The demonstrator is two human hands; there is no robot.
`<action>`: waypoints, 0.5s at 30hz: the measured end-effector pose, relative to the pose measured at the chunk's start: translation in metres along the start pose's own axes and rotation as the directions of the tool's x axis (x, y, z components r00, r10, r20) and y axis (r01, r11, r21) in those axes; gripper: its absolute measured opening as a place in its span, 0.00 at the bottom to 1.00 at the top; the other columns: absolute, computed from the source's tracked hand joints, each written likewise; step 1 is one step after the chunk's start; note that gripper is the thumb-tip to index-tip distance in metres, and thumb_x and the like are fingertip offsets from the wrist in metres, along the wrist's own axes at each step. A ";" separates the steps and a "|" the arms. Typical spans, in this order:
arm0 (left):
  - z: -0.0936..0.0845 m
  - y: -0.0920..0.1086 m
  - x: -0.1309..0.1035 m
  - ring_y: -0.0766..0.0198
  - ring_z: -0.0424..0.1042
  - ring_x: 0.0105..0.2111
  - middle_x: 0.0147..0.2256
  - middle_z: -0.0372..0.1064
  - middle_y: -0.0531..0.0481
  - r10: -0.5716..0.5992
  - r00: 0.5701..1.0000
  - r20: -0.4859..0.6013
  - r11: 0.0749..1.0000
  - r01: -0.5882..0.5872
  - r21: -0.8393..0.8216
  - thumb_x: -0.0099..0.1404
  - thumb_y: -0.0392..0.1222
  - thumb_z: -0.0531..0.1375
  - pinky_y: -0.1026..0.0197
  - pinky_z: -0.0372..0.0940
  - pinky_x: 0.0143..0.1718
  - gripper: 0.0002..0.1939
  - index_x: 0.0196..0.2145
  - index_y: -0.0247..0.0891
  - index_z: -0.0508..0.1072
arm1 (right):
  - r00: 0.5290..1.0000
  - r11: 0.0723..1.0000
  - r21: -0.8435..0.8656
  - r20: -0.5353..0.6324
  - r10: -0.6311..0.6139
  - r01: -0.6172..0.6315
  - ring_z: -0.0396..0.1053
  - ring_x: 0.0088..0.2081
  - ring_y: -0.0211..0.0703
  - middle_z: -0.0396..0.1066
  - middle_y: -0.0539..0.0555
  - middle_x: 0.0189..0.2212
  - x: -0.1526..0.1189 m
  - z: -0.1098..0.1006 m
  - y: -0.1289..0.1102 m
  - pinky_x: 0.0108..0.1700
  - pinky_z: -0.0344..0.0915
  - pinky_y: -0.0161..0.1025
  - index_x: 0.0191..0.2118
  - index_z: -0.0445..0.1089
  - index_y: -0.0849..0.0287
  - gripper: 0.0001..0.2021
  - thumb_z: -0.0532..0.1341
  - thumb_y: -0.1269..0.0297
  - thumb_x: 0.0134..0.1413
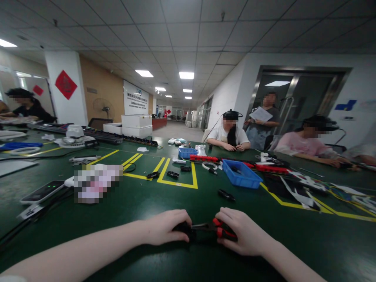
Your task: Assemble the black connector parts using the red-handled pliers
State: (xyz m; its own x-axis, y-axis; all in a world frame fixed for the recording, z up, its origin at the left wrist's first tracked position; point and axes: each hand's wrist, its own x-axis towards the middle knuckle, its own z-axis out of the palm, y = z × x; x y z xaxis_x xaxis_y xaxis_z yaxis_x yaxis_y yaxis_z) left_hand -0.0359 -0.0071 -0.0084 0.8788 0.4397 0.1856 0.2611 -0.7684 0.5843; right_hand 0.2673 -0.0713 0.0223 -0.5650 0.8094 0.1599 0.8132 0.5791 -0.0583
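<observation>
Head view shows a green table point(123, 211) under ceiling lights point(187, 75).

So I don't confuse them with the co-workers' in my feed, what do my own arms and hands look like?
Left hand and right hand: no gloves, watch or bracelet visible. A whitish sleeve edge shows on the left; none on the right.

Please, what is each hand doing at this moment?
Left hand: closed on a small black part.
Right hand: closed around red-and-black pliers.
</observation>
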 end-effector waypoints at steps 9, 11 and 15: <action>-0.002 0.000 -0.002 0.59 0.71 0.44 0.46 0.71 0.48 -0.039 0.999 -0.011 0.999 0.038 -0.022 0.68 0.46 0.63 0.61 0.64 0.43 0.14 0.49 0.40 0.68 | 0.999 0.998 0.059 -0.052 0.005 -0.002 0.71 0.38 0.45 0.73 0.56 0.40 0.002 0.007 -0.009 0.38 0.67 0.42 0.46 0.68 0.57 0.15 0.64 0.56 0.55; -0.001 -0.001 -0.003 0.59 0.71 0.43 0.46 0.71 0.48 -0.056 0.998 -0.013 0.998 0.056 -0.011 0.68 0.46 0.63 0.60 0.64 0.42 0.15 0.49 0.40 0.68 | 0.999 0.998 0.066 -0.051 0.020 -0.017 0.71 0.38 0.45 0.73 0.56 0.40 0.003 0.006 -0.013 0.38 0.67 0.41 0.45 0.68 0.56 0.14 0.64 0.56 0.56; 0.000 -0.002 -0.003 0.57 0.71 0.44 0.46 0.72 0.47 -0.051 0.998 -0.045 0.997 0.054 0.056 0.67 0.49 0.64 0.58 0.63 0.45 0.16 0.48 0.40 0.69 | 0.997 0.999 0.040 -0.077 0.013 -0.009 0.71 0.37 0.44 0.73 0.56 0.40 0.003 0.007 -0.014 0.37 0.67 0.41 0.45 0.69 0.56 0.14 0.65 0.57 0.55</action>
State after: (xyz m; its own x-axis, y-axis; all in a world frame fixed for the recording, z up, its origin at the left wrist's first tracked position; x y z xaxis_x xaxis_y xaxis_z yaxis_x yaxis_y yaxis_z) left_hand -0.0394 -0.0070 -0.0097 0.8453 0.4991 0.1908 0.3301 -0.7686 0.5480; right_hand 0.2529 -0.0766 0.0164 -0.5422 0.8067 0.2351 0.8122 0.5748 -0.0997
